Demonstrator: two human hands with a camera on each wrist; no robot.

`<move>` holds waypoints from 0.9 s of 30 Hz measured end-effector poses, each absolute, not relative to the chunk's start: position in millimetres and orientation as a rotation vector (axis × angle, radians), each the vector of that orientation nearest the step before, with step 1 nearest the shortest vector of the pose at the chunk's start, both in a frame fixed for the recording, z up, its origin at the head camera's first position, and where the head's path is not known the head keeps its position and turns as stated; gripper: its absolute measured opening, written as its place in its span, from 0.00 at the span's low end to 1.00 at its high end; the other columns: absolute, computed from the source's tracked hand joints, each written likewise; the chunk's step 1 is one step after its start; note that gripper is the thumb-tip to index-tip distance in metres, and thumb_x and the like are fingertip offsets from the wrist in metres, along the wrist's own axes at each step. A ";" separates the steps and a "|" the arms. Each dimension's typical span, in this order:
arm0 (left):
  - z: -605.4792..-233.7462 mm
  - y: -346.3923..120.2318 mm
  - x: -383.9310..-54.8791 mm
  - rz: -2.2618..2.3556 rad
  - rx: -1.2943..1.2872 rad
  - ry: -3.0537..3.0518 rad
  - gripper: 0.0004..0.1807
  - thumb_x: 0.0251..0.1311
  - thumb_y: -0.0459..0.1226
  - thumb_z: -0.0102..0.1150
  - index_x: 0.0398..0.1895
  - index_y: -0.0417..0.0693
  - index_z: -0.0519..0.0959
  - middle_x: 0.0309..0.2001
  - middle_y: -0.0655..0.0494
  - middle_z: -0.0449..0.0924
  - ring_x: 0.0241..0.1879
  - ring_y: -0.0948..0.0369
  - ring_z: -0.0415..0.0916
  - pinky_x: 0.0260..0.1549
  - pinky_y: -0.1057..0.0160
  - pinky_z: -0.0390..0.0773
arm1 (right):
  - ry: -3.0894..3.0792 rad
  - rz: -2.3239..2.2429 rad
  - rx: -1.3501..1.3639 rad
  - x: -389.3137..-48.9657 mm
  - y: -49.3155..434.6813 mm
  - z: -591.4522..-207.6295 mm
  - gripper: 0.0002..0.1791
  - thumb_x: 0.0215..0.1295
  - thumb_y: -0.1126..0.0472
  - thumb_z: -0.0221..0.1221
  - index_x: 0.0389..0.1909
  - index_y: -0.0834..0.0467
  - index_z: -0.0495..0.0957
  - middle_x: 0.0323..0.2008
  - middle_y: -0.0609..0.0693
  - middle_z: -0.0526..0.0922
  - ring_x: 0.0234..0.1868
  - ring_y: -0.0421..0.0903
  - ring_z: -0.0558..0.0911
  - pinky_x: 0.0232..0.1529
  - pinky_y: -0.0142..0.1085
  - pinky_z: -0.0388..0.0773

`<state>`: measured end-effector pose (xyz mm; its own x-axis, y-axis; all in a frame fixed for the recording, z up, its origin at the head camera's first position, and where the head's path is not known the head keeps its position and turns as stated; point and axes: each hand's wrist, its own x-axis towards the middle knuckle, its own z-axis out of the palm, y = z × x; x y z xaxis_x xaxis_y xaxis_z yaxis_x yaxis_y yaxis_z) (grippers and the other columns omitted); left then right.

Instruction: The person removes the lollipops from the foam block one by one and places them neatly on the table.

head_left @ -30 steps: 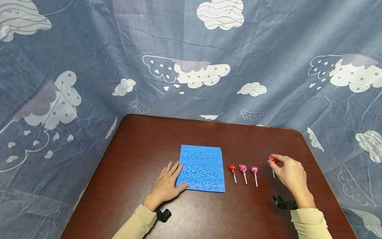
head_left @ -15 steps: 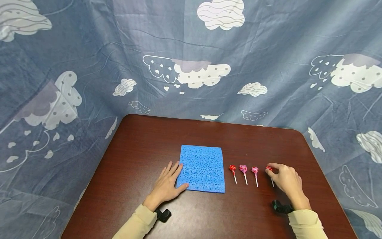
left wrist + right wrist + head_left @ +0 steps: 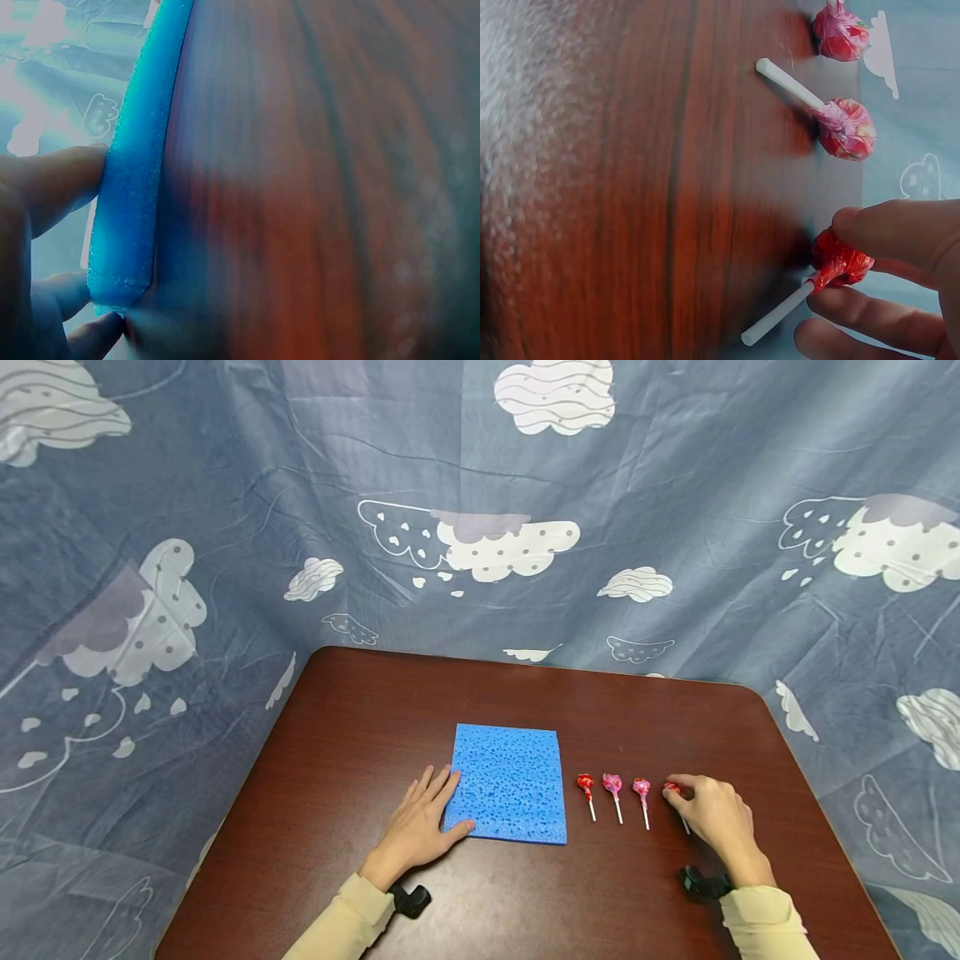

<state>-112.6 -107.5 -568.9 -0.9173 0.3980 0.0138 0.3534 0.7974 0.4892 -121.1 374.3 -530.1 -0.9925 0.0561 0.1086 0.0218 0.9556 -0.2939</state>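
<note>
My right hand (image 3: 716,814) pinches the wrapped head of a red lollipop (image 3: 838,259) between thumb and fingers, at the right end of a row. Its white stick points toward the near side of the table. To its left lie a pink lollipop (image 3: 641,787), another pink lollipop (image 3: 612,784) and a red lollipop (image 3: 585,782), all with sticks toward me. My left hand (image 3: 420,822) lies with fingers spread at the left edge of a blue foam sheet (image 3: 506,785), its thumb at the near left corner. In the left wrist view, the fingers touch the sheet's edge.
The dark brown wooden table (image 3: 360,710) has rounded far corners. A blue-grey curtain (image 3: 420,443) with cloud patterns hangs behind it and along both sides. A black strap camera (image 3: 703,882) sits on the right wrist, and another wrist camera (image 3: 411,902) on the left.
My right hand has moved left and toward me with the red lollipop, bringing it beside the nearest pink one in the row. The left hand and foam sheet have stayed still.
</note>
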 end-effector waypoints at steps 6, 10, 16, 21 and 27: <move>-567.8 -107.6 -112.9 0.759 0.602 2.895 0.48 0.69 0.65 0.55 0.84 0.52 0.57 0.83 0.49 0.53 0.83 0.44 0.46 0.80 0.41 0.53 | -2.981 0.453 -0.060 -121.1 373.1 -532.1 0.17 0.64 0.54 0.70 0.50 0.57 0.89 0.49 0.71 0.86 0.40 0.72 0.84 0.24 0.61 0.77; -568.2 -106.9 -113.0 0.762 0.601 2.895 0.47 0.69 0.64 0.55 0.84 0.52 0.57 0.83 0.49 0.53 0.83 0.44 0.46 0.80 0.40 0.53 | -2.985 0.450 -0.063 -120.5 373.4 -533.3 0.17 0.64 0.54 0.70 0.50 0.58 0.88 0.50 0.71 0.86 0.41 0.73 0.84 0.24 0.61 0.78; -568.0 -106.7 -113.6 0.757 0.591 2.886 0.48 0.69 0.64 0.55 0.84 0.53 0.56 0.84 0.49 0.52 0.84 0.45 0.45 0.80 0.41 0.52 | -2.996 0.443 -0.084 -121.6 372.7 -533.2 0.20 0.64 0.53 0.69 0.52 0.59 0.87 0.51 0.72 0.85 0.40 0.73 0.84 0.25 0.61 0.78; -565.3 -107.1 -114.2 0.763 0.576 2.859 0.48 0.69 0.65 0.55 0.84 0.54 0.55 0.84 0.48 0.50 0.84 0.45 0.44 0.80 0.40 0.52 | -2.962 0.423 -0.139 -121.2 369.1 -529.1 0.23 0.64 0.50 0.70 0.53 0.60 0.86 0.49 0.72 0.85 0.36 0.72 0.84 0.24 0.60 0.77; -558.4 -108.9 -115.4 0.702 0.582 2.871 0.47 0.69 0.65 0.55 0.85 0.60 0.54 0.85 0.46 0.46 0.84 0.43 0.42 0.79 0.37 0.52 | -2.765 0.422 -0.099 -117.4 338.8 -507.1 0.30 0.64 0.47 0.70 0.59 0.63 0.82 0.55 0.70 0.83 0.51 0.72 0.82 0.39 0.69 0.79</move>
